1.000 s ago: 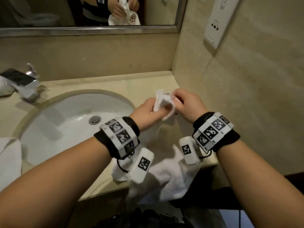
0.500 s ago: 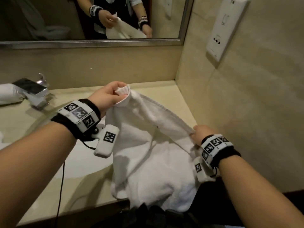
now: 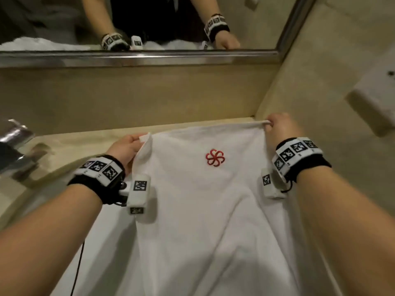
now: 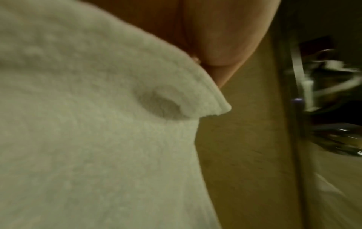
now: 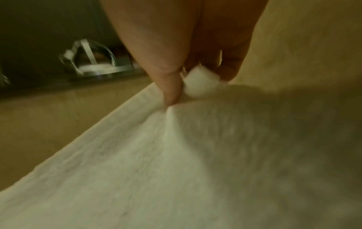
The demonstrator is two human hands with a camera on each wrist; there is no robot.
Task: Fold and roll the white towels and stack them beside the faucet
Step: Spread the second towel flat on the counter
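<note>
Left hand: fingers curling narrow, pinching the towel's far left corner, centre-left of the head view; corner tip sticking out past the grip.
Right hand: thumb and fingers closing tight on the far right corner, right of centre; in the right wrist view the thumb is pressing the hem against the fingers.
Towel: white, being held spread between both hands, filling the centre and bottom of the head view; red flower logo facing up near the far edge.
Far hem: running taut between the two grips.
Counter: beige, showing beyond the towel.
Faucet: chrome, sitting at the left edge, well apart from the towel.
Mirror: occupying the top of the frame, reflecting both wrists.
</note>
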